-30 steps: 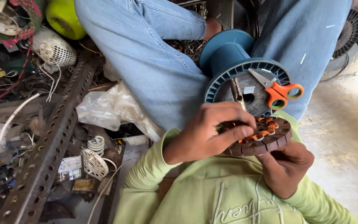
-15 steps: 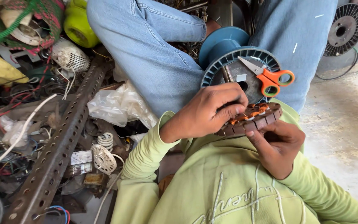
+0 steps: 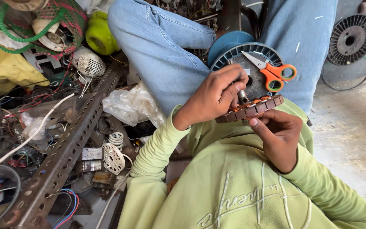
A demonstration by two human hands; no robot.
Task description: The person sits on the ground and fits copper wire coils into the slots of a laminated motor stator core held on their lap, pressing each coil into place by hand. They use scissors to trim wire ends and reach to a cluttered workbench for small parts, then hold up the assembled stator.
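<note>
While clutter fills the left of the scene, a perforated metal angle bar [image 3: 68, 148] runs from near left towards the far middle, with a small white winding former [image 3: 113, 158] just right of it and a crumpled clear plastic bag [image 3: 130, 104] beyond. At centre, the left hand [image 3: 214, 95] curls over a round motor stator [image 3: 250, 109] with copper coils, its fingers [image 3: 234, 82] pressed together on the stator's top edge. The right hand [image 3: 278, 135] supports the stator from below, fingers clamped on its rim. Just beyond lies a blue wire spool [image 3: 238, 53] carrying orange-handled scissors [image 3: 272, 70]. Far right, a grey spool [image 3: 350, 39] rests on the floor.
</note>
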